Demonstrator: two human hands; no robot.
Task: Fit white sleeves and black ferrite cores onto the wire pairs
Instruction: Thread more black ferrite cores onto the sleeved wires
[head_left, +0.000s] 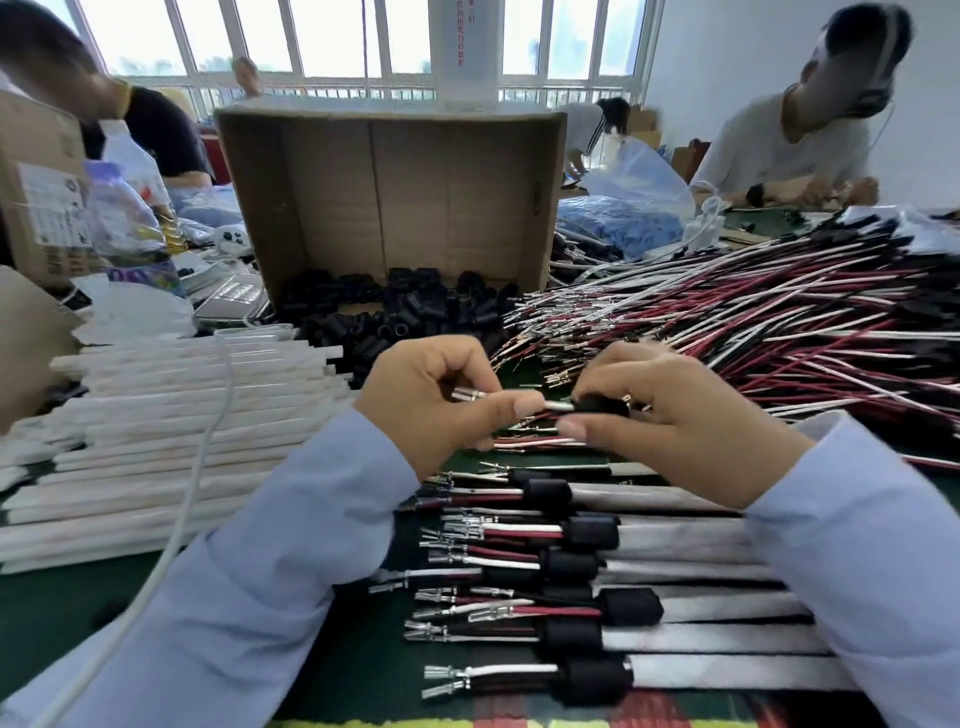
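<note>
A cardboard box (389, 197) lies on its side at the back of the green table (52, 613), a labelled carton (36, 197) stands far left, a white cable (208, 441) trails forward, and a person in white (779, 150) sits far right.

Green table (62, 613) with white sleeves (156, 415), ferrite cores (395, 312), wire pairs (727, 322), cardboard box (389, 197).
</note>
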